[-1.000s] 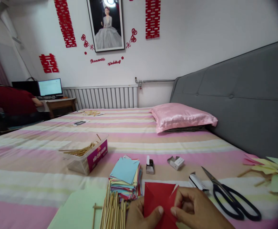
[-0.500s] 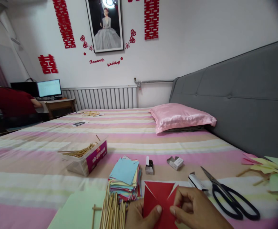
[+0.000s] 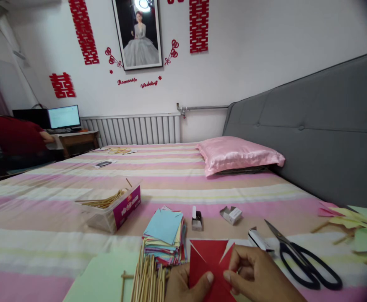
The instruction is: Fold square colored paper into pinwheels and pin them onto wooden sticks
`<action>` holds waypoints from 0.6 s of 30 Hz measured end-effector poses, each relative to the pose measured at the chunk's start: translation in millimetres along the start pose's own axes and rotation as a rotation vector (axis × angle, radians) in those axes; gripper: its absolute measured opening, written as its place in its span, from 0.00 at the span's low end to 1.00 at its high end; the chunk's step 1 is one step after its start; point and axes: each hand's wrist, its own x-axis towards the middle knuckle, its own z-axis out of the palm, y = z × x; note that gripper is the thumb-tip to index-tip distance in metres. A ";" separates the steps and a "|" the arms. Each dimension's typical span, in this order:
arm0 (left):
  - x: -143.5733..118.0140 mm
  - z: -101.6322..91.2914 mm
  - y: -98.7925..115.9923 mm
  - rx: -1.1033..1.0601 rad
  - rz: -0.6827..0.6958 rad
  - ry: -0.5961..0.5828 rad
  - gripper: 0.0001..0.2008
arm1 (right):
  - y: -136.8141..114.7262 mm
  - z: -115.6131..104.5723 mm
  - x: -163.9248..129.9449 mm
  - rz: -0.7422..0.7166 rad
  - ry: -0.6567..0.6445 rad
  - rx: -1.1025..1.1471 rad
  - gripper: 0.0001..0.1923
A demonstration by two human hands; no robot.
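Observation:
A square of red paper [image 3: 213,256], slit inward from its upper corners, is held low in front of me. My left hand [image 3: 186,283] grips its left side, thumb pressed flat on the face. At the paper's right edge my right hand [image 3: 249,272] is closed in a pinch, the thumb tip over the paper. A tiny shiny bit shows between those fingers, too small to name. Beyond my left hand lie a stack of coloured paper squares [image 3: 163,226] and a bundle of thin wooden sticks [image 3: 148,277]. Scissors [image 3: 299,256] lie partly opened right of my right hand.
Small cardboard boxes [image 3: 197,220] stand around the paper, another [image 3: 232,214] behind. A clear plastic tub [image 3: 108,220] of sticks sits left. Pale green sheets [image 3: 101,277] lie near left; paper pinwheels [image 3: 356,224] far right. Beyond are a pillow [image 3: 240,155] and a seated person [image 3: 11,136].
The view has shifted very slightly. Both hands stay at the red paper, and the right fingers have moved a little, with a small shiny bit now showing between them.

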 end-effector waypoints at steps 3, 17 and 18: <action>1.1 -1.7 -2.5 0.027 0.014 0.001 0.21 | -0.9 1.4 -0.8 -0.006 -0.005 0.001 0.06; 0.8 1.7 -3.1 -0.006 0.011 0.199 0.23 | -2.1 11.9 0.7 -0.051 0.117 -0.052 0.03; 0.5 2.8 -1.2 -0.024 0.015 0.207 0.22 | -3.8 12.0 0.5 -0.074 0.129 -0.062 0.02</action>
